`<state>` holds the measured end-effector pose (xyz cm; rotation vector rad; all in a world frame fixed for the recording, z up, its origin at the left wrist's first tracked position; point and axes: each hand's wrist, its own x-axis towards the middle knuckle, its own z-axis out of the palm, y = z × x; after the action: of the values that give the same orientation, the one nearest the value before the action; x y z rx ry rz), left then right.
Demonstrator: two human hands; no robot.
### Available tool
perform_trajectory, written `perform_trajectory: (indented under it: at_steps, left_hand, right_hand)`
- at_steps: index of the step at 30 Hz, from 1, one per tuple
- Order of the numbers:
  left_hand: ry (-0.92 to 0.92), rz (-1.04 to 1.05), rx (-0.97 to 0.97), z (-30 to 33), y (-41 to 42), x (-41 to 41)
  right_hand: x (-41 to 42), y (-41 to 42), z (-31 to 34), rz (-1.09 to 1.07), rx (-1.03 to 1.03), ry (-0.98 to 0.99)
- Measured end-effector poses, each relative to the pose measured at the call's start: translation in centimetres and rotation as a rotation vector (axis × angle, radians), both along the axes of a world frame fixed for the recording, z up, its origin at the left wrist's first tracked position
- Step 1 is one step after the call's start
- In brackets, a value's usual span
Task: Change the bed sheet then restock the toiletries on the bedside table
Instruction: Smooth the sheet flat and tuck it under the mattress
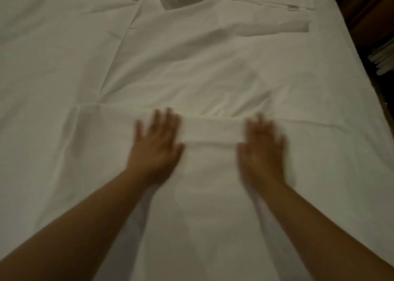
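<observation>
Left hand (156,144) and right hand (261,147) flat, fingers spread, pressing on white sheet (202,78), gripping nothing. Sheet spread over bed (349,52), creased toward far edge. Probably light, soft, limp; likely best pinched at edge or corner, since palms slide.

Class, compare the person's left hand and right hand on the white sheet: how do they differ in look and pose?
The left hand shows fairly clearly, its fingers spread; the right hand is smeared by blur, its fingers hard to separate. The left hand's fingertips reach slightly higher in the picture. Both lie flat, palms down, on the white sheet.
</observation>
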<state>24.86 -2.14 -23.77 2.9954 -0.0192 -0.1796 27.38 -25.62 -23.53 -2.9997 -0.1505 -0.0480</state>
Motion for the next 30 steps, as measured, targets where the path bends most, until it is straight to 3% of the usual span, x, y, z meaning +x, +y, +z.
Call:
perform_trajectory:
  at_steps: [2,3,8,11,12,14,16,18,20,25,27,30]
  left_hand:
    - [0.038,-0.097,-0.006,-0.2,-2.0,1.0]
    - [0.04,-0.066,0.024,-0.2,-1.1,1.7]
    - [0.175,0.243,0.191,-0.1,10.3,-0.2]
    - [0.208,0.46,0.247,1.0,13.5,-3.8]
    - [0.148,0.479,0.262,1.0,13.2,-4.9]
    - [-0.01,0.297,0.214,1.1,11.0,-7.1]
    - [-0.018,-0.055,0.161,0.6,8.3,-9.9]
    - [0.099,-0.12,0.144,0.0,8.1,-13.3]
    - [0.162,0.115,0.122,0.0,10.8,-15.7]
    - [0.364,0.659,0.177,2.0,18.8,-21.1]
    - [0.166,0.633,0.123,2.7,18.1,-22.7]
    - [-0.12,0.149,0.037,2.9,13.6,-23.6]
  right_hand:
    - [-0.1,4.1,-0.3,0.301,-0.012,0.095]
    - [0.2,4.4,-0.4,0.342,-0.013,0.135]
    - [1.1,-6.5,-1.1,0.021,-0.11,0.022]
    - [-0.8,-13.7,-2.4,-0.24,-0.143,0.099]
    - [-1.6,-13.7,-2.2,-0.349,-0.108,0.113]
    - [-3.2,-9.8,-1.9,-0.408,-0.047,0.047]
    - [-5.8,-3.3,-1.1,-0.193,0.006,-0.026]
    - [-10.4,3.4,-0.4,0.164,0.027,-0.041]
    - [-15.9,5.9,-1.2,0.382,-0.002,0.026]
    - [-24.8,2.1,-1.7,0.412,0.015,0.109]
    - [-26.2,2.8,-1.0,0.386,0.043,0.075]
    - [-26.4,8.4,0.3,0.479,0.064,0.023]
